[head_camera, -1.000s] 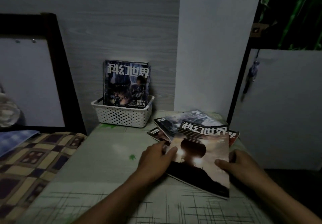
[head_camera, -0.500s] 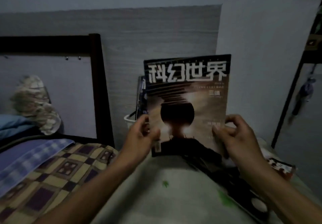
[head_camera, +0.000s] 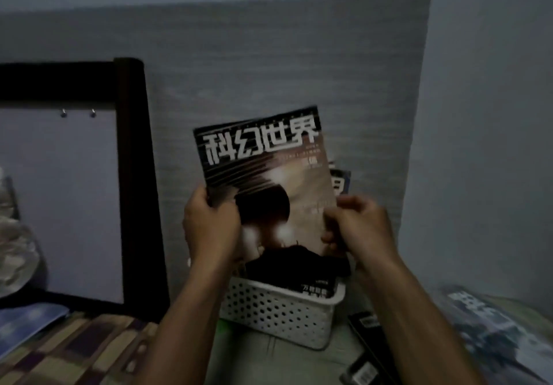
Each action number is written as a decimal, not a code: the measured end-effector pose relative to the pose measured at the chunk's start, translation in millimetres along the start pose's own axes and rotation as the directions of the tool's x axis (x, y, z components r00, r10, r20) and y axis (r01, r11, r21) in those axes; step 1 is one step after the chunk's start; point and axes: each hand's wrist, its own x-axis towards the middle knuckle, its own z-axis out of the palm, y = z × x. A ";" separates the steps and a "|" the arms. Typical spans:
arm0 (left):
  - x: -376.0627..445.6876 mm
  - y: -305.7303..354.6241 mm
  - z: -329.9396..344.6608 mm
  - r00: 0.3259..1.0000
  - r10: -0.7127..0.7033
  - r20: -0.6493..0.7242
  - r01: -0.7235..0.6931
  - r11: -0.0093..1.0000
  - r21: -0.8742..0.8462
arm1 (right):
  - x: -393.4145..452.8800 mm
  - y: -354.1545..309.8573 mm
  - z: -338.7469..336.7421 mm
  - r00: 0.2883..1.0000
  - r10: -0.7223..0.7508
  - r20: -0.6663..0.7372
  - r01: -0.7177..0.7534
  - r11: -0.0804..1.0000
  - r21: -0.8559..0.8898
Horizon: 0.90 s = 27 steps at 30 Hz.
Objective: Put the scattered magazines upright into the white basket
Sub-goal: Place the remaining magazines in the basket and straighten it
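Dim bedroom, grey wood-grain panel on the wall behind. I've got the brown-and-black glossy magazine [head_camera: 263, 193] upright, long axis vertical and tipped a bit left, its bottom edge right over the white perforated plastic basket [head_camera: 278, 309] on the worktop. My left hand [head_camera: 209, 229] has its fingers curled on the left edge, my right hand [head_camera: 356, 223] pinches the right edge. Basket already holds a dark magazine [head_camera: 339, 181] standing behind. More magazines [head_camera: 484, 324] lie flat to the right. Straight down should drop it in, I reckon.
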 end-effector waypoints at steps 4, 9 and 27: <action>20.9 -11.4 -8.1 0.989 -0.012 0.146 0.014 1.000 -0.013 | 1.2 -13.6 -13.5 0.993 -0.059 0.103 0.076 0.983 -0.167; 30.2 -8.7 -15.0 0.980 0.023 0.197 -0.003 0.995 -0.102 | -1.9 -19.3 -20.1 0.972 -0.022 0.235 0.079 0.969 -0.235; 53.4 -84.5 -3.2 0.829 -0.186 0.528 0.151 0.982 0.110 | 38.7 48.5 -13.8 0.921 -0.108 0.374 0.204 0.952 -0.229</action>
